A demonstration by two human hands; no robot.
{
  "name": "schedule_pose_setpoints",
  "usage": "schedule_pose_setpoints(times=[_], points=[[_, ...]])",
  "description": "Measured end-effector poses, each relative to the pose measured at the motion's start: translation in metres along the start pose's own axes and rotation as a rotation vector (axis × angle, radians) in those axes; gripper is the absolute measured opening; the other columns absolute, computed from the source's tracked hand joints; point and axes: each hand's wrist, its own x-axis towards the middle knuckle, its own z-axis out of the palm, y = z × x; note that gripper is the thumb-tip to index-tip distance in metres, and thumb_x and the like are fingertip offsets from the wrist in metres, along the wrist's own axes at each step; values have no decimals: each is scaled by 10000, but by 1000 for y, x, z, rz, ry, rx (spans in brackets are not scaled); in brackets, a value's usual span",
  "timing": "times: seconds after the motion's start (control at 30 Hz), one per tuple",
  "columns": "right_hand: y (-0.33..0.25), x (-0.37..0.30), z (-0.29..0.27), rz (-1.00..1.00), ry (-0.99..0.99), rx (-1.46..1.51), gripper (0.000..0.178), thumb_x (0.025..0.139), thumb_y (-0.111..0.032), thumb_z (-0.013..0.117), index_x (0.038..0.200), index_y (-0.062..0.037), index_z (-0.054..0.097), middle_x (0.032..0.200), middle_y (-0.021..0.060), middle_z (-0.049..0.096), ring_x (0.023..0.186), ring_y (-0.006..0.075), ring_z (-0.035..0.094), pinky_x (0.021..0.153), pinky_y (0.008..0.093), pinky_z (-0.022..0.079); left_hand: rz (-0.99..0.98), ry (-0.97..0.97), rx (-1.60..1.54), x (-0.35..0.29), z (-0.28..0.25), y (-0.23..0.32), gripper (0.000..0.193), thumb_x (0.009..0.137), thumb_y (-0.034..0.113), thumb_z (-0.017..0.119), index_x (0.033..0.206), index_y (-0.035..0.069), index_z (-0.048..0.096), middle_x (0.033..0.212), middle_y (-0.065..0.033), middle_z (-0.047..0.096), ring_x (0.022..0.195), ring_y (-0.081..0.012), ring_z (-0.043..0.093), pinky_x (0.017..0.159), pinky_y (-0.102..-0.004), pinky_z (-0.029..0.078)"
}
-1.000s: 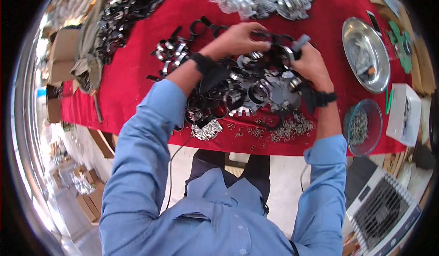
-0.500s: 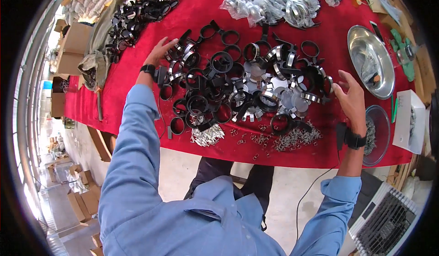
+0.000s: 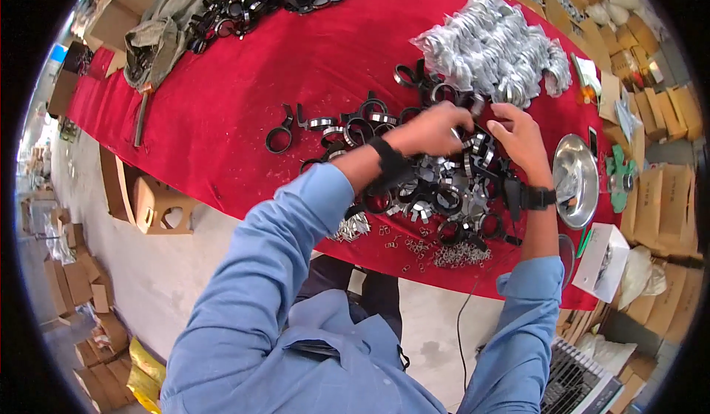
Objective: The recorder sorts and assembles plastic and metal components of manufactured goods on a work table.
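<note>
Black rings with side tabs, some with a silver inner band, lie in a loose heap [image 3: 359, 131] on the red cloth. My left hand [image 3: 435, 131] reaches across to the far right part of this heap, fingers curled in and slightly smeared. What they close on is hidden. A dark ring part with a silver band [image 3: 477, 105] shows just beyond its fingertips. Close by on the right, my right hand [image 3: 520, 137] has its thumb and index finger apart, with nothing visible between them. Silver discs and flat tabbed pieces [image 3: 420, 211] lie among the rings below both hands.
Clear-bagged parts [image 3: 495, 48] are piled at the far side. Small wire clips [image 3: 462, 255] and silver pins [image 3: 351, 227] lie by the near edge. A steel bowl [image 3: 588, 185] and a white box [image 3: 600, 262] stand right. More black rings [image 3: 259, 0] sit far left.
The view has turned. My left hand has crossed rightward from the heap's left side to its far right. My hands have come close together, and the rings are bunched nearer the bagged parts.
</note>
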Motion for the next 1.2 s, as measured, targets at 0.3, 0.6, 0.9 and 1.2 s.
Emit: schedule_pose_setpoints(times=[0.3, 0.6, 0.9, 1.2], points=[[10, 131, 110, -261, -127, -255, 651, 744, -317, 748, 1333, -135, 538, 1223, 222, 581, 1071, 387, 613, 915, 465, 498, -287, 326, 389, -118, -148, 4, 417, 788, 196, 740, 1182, 102, 643, 1159, -143, 640, 1107, -323, 589, 940, -418, 473], [2, 152, 181, -230, -400, -667, 725, 647, -319, 806, 1287, -159, 503, 1044, 183, 653, 972, 392, 656, 806, 498, 542, -635, 192, 340, -237, -156, -83, 1095, 631, 258, 868, 1524, 98, 254, 1523, -211, 343, 1357, -350, 404, 1141, -423, 302], [27, 93, 148, -482, -188, -641, 516, 745, -53, 618, 1247, -76, 501, 787, 182, 669, 769, 377, 671, 638, 494, 522, -394, 6, 278, -155, -110, -86, 443, 701, 51, 700, 1138, 11, 642, 1032, -164, 655, 1002, -290, 633, 918, -378, 497], [15, -21, 54, -451, 110, -558, 705, 783, 23, 539, 1437, -153, 342, 1039, 208, 651, 916, 419, 629, 787, 504, 505, -73, -153, 59, -90, -68, -40, 344, 793, -6, 632, 1137, 7, 642, 1133, -93, 650, 1068, -177, 601, 966, -331, 458]])
